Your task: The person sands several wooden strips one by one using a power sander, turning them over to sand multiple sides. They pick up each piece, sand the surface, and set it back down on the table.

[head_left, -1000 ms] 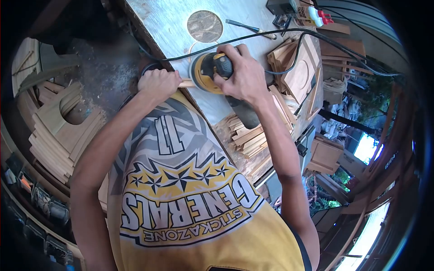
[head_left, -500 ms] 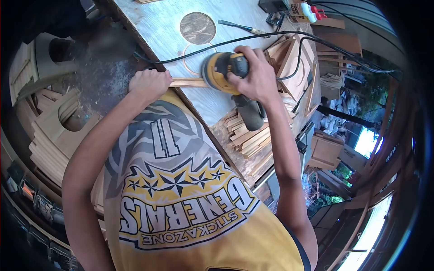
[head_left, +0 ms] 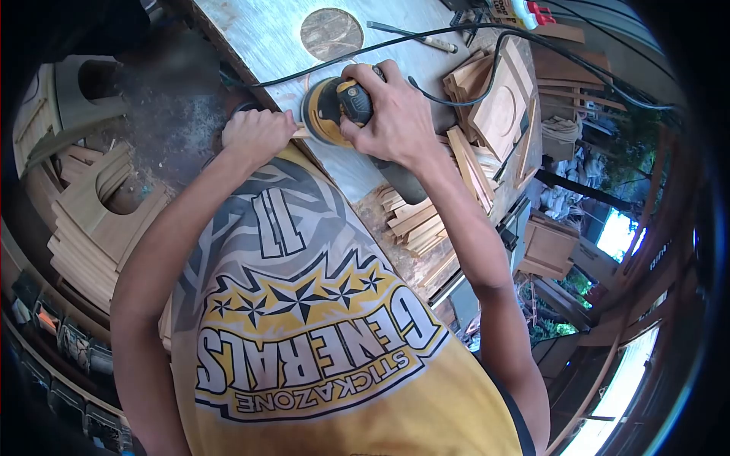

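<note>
- The left hand is closed in a fist around the near end of a narrow, pale wooden strip, back of the hand facing up, fingers curled under and thumb pointing toward the tabletop.
- The left arm bows outward from the body, bent at the elbow, its forearm slanting up and inward to a hand just beside the table's edge.
- The right hand grips a yellow-and-black round power sander from above and the side, fingers wrapped over the top of its body and thumb pressed against the near side.
- The right forearm runs from a bent elbow up and inward, with the wrist roughly in line with it.
- The two hands are apart, the sander's head between them; the strip runs from the fist to the sander's pad, where its far part is hidden.
- The sander is over the edge zone of a pale, grey-white flat work panel, its dark grey dust container extending toward the body.
- A black cable crosses above the hands, over the panel.
- Beyond it are a round opening showing brown wood and a chisel-like tool with a dark shaft and pale handle.
- Light wooden pieces lie piled beside the dust container.
</note>
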Demonstrator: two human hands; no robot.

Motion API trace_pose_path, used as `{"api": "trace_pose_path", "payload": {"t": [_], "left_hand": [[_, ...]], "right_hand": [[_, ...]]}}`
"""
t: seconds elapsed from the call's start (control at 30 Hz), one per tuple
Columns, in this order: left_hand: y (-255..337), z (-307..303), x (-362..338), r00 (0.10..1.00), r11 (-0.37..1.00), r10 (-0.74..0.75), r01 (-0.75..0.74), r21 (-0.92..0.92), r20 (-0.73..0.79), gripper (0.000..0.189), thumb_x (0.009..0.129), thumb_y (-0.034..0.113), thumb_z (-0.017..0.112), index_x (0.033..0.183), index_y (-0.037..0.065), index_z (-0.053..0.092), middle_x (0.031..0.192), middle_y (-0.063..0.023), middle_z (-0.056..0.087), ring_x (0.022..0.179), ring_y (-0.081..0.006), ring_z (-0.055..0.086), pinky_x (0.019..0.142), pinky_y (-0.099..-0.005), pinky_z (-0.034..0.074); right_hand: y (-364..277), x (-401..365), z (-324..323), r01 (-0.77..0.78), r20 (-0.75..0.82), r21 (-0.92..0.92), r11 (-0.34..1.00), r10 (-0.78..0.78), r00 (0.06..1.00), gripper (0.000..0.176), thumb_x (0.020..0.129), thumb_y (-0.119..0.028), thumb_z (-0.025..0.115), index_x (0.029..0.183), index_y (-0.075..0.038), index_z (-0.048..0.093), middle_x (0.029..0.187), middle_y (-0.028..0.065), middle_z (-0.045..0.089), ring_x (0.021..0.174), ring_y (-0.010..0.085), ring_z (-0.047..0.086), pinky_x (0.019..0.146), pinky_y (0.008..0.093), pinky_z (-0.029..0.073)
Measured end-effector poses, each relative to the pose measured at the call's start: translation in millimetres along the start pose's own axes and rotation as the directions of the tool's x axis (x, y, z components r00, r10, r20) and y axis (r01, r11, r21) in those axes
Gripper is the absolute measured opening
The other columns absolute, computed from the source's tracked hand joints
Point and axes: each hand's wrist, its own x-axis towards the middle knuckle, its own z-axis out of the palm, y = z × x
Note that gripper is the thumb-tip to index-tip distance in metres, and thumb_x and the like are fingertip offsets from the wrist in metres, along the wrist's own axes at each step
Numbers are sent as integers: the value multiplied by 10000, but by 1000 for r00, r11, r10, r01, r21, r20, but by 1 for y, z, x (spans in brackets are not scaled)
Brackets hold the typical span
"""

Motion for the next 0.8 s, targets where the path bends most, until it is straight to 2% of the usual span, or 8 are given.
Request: {"api": "trace_pose_path", "payload": {"t": [0.13, 0.2, 0.3, 0.4, 0.47, 0.53, 0.63, 0.8], "left_hand": [[-2, -1, -1, 1000, 1000, 7, -7, 3, -3, 479, 1054, 312, 470, 732, 82, 740, 692, -156, 731, 604, -354, 727, 551, -458, 593], [-2, -2, 0, 1000, 1000, 7, -7, 2, 1, 478, 1054, 310, 468, 735, 82, 742, 692, -156, 731, 602, -355, 727, 548, -455, 592], [-1, -3, -2, 999, 1000, 14, -14, -19, 36, 481, 1058, 308, 462, 741, 79, 742, 689, -162, 728, 614, -362, 728, 563, -468, 594], [-4, -6, -1, 1000, 1000, 18, -18, 11, -19, 489, 1064, 310, 452, 748, 74, 742, 681, -163, 725, 630, -367, 732, 595, -483, 598], [-5, -8, 1, 996, 1000, -25, 26, -18, 82, 501, 1072, 318, 435, 770, 70, 748, 709, -176, 731, 673, -373, 740, 629, -494, 600], [-5, -14, -1, 995, 999, -35, 35, -5, 91, 511, 1075, 322, 429, 771, 68, 752, 730, -185, 736, 692, -376, 743, 642, -496, 600], [-6, -16, 1, 991, 998, -56, 58, -11, 118, 526, 1079, 328, 416, 775, 67, 757, 773, -197, 744, 726, -382, 747, 664, -503, 601], [-13, -14, 7, 994, 999, -45, 47, -24, 100, 540, 1082, 332, 404, 778, 67, 762, 815, -196, 754, 746, -385, 748, 690, -512, 603]], "right_hand": [[7, 1, 3, 39, -31, 24, 999, -38, 999, 581, 706, -323, 800, 1249, -210, 630, 1058, 219, 576, 839, 451, 690, 720, 535, 572], [1, -4, 2, 40, -40, 6, 999, -40, 998, 547, 714, -284, 783, 1233, -207, 627, 1032, 172, 591, 839, 405, 684, 756, 493, 573], [-8, -2, 1, 19, -39, -21, 1000, -20, 999, 544, 712, -283, 779, 1230, -202, 633, 1026, 171, 593, 840, 403, 685, 749, 494, 573], [-6, -10, 2, 1, -58, -12, 1000, -2, 998, 539, 713, -281, 773, 1228, -196, 639, 1040, 168, 600, 848, 403, 691, 752, 488, 578], [3, -12, 2, -8, -71, -1, 1000, 8, 997, 544, 710, -294, 779, 1228, -201, 640, 1041, 180, 592, 853, 409, 691, 743, 492, 578], [17, -19, 3, -16, -83, 10, 1000, 17, 996, 549, 707, -306, 786, 1228, -206, 642, 1041, 193, 584, 858, 414, 691, 733, 496, 577], [45, -36, 3, -112, -119, 16, 994, 113, 986, 566, 708, -305, 772, 1248, -198, 639, 1112, 176, 601, 911, 407, 694, 793, 502, 576], [59, -46, -14, -212, -120, -37, 977, 206, 971, 583, 711, -305, 763, 1267, -195, 624, 1102, 171, 600, 976, 407, 686, 834, 505, 568]]}}
